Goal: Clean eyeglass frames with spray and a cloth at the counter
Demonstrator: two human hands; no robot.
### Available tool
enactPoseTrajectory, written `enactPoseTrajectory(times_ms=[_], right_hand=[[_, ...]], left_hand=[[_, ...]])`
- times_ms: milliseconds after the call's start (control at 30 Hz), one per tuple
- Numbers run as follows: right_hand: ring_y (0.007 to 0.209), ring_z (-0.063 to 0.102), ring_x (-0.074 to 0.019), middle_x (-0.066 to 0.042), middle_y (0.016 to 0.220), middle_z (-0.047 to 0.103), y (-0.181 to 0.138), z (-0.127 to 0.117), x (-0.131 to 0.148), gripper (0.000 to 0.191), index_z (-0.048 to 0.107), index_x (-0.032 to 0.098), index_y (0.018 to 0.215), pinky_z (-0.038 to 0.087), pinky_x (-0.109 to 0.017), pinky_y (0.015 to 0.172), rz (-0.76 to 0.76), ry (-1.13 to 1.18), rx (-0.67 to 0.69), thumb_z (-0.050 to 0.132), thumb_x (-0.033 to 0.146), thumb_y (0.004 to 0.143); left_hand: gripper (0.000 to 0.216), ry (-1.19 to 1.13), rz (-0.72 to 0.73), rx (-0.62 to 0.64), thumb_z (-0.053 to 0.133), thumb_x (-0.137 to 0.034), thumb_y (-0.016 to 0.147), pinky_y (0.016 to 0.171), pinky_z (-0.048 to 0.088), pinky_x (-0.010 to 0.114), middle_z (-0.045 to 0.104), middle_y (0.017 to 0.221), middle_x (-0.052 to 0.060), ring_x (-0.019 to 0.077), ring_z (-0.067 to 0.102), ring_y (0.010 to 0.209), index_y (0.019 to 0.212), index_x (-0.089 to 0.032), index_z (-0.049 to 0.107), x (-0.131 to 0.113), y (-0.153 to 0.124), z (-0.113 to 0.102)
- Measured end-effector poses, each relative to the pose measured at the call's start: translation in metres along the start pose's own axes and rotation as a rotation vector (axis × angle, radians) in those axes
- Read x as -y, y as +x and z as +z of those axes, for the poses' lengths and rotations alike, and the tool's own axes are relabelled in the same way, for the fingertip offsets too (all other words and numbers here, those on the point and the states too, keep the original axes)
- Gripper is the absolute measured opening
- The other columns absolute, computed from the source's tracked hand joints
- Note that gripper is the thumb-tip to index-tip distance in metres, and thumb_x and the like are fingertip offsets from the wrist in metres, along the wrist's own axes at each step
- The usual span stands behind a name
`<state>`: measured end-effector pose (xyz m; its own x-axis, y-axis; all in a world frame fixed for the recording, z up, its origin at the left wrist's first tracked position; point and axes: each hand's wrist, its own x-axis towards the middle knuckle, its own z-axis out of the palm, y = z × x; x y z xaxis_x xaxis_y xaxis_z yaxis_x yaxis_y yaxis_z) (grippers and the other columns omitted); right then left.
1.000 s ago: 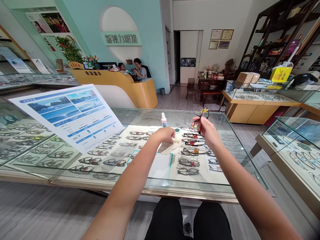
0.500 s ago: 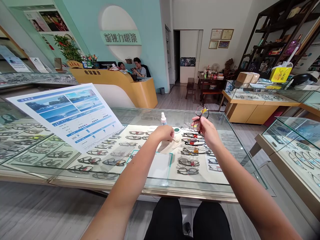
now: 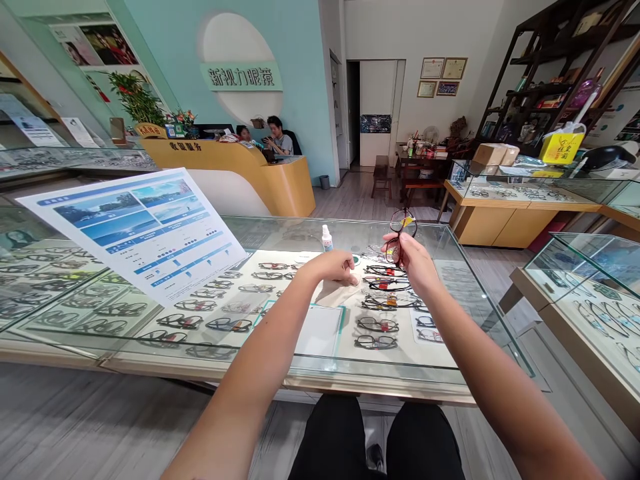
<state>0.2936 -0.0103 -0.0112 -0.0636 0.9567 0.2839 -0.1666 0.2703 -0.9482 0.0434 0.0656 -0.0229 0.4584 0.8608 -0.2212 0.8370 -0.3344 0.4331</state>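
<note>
Raised over the right part of the glass display case, my right hand is closed on a pair of dark reddish eyeglasses, held upright with a yellow tag showing on a lens. My left hand is down at the glass top, wrist bent and fingers curled. Whatever its fingertips may hold is too small to make out. Just behind it stands a white spray bottle. A round dark green disc is beside its knuckles. Nearer to me lies a white sheet with a teal border.
Several rows of eyeglasses are inside the case. A large printed sheet is tilted up at the left. Two people sit behind a yellow counter. Another glass case stands to my right, and a wooden bench farther back.
My left hand has shifted very slightly, its fingers a little lower and to the right. My right hand and the eyeglasses stay in nearly the same place.
</note>
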Motion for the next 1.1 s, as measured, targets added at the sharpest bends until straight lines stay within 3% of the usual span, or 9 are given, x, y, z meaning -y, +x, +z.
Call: enactPoseTrajectory(times_ms=[67, 233, 433, 533, 733, 900, 1000, 1100], right_hand=[[0.069, 0.044, -0.0164, -0.007, 0.097, 0.078, 0.0, 0.0, -0.001, 0.051, 0.078, 0.023, 0.11, 0.029, -0.033, 0.063, -0.005, -0.002, 0.002, 0.064, 0.07, 0.098], [0.067, 0.043, -0.0157, -0.006, 0.097, 0.078, 0.002, -0.001, -0.004, 0.05, 0.079, 0.024, 0.111, 0.029, -0.033, 0.062, -0.01, -0.01, 0.01, 0.062, 0.069, 0.1], [0.067, 0.043, -0.0154, -0.006, 0.098, 0.078, 0.002, -0.002, -0.006, 0.049, 0.079, 0.024, 0.111, 0.03, -0.033, 0.062, -0.018, -0.009, 0.017, 0.061, 0.068, 0.101], [0.067, 0.042, -0.0154, -0.006, 0.099, 0.077, 0.001, -0.002, -0.004, 0.048, 0.079, 0.024, 0.111, 0.03, -0.033, 0.062, -0.02, -0.015, 0.019, 0.061, 0.067, 0.101], [0.068, 0.044, -0.0163, -0.006, 0.1, 0.077, 0.0, -0.001, 0.0, 0.05, 0.077, 0.024, 0.111, 0.032, -0.033, 0.062, -0.014, -0.034, 0.013, 0.061, 0.07, 0.1], [0.068, 0.042, -0.0157, -0.006, 0.099, 0.077, -0.001, 0.0, 0.001, 0.05, 0.078, 0.023, 0.111, 0.031, -0.033, 0.063, -0.006, -0.022, 0.016, 0.062, 0.069, 0.1], [0.069, 0.042, -0.0158, -0.006, 0.097, 0.077, -0.002, 0.001, 0.003, 0.05, 0.078, 0.022, 0.11, 0.03, -0.032, 0.064, -0.004, -0.012, 0.012, 0.064, 0.069, 0.099], [0.069, 0.043, -0.0159, -0.007, 0.097, 0.077, -0.001, 0.001, 0.003, 0.051, 0.079, 0.023, 0.11, 0.031, -0.032, 0.064, -0.005, -0.009, 0.023, 0.064, 0.07, 0.098]], left_hand=[[0.058, 0.016, 0.012, 0.039, 0.095, -0.056, 0.061, 0.073, 0.044, 0.03, 0.079, 0.114, 0.005, 0.0259, 0.071, 0.101, 0.103, -0.023, 0.072, 0.003, 0.002, 0.0], [0.045, 0.066, 0.006, 0.071, 0.092, -0.041, 0.067, 0.075, 0.044, 0.029, 0.078, 0.12, 0.004, 0.025, 0.069, 0.107, 0.105, -0.024, 0.074, 0.004, 0.003, -0.001], [0.015, 0.041, -0.01, 0.084, 0.082, -0.031, 0.074, 0.067, 0.041, 0.029, 0.078, 0.094, 0.002, 0.0224, 0.069, 0.088, 0.084, -0.024, 0.075, 0.001, -0.001, -0.002], [0.014, 0.03, 0.003, 0.037, 0.078, -0.035, 0.078, 0.065, 0.039, 0.03, 0.078, 0.093, 0.003, 0.0218, 0.067, 0.084, 0.084, -0.024, 0.071, 0.001, -0.002, -0.002], [0.02, -0.022, 0.004, -0.075, 0.067, -0.034, 0.085, 0.064, 0.037, 0.03, 0.078, 0.097, 0.003, 0.0218, 0.065, 0.083, 0.102, -0.024, 0.069, 0.003, 0.001, -0.002], [0.023, -0.09, 0.068, -0.064, 0.067, -0.041, 0.084, 0.062, 0.034, 0.032, 0.067, 0.077, 0.002, 0.0191, 0.055, 0.069, 0.073, -0.022, 0.063, 0.003, 0.0, -0.007], [0.028, -0.167, 0.116, -0.102, 0.064, -0.044, 0.087, 0.062, 0.033, 0.031, 0.057, 0.073, 0.0, 0.0172, 0.05, 0.068, 0.071, -0.022, 0.055, 0.002, -0.007, -0.018], [0.03, -0.389, 0.156, -0.209, 0.066, -0.046, 0.089, 0.061, 0.033, 0.029, 0.052, 0.072, -0.002, 0.0146, 0.047, 0.066, 0.075, -0.022, 0.053, -0.003, -0.017, -0.03]])
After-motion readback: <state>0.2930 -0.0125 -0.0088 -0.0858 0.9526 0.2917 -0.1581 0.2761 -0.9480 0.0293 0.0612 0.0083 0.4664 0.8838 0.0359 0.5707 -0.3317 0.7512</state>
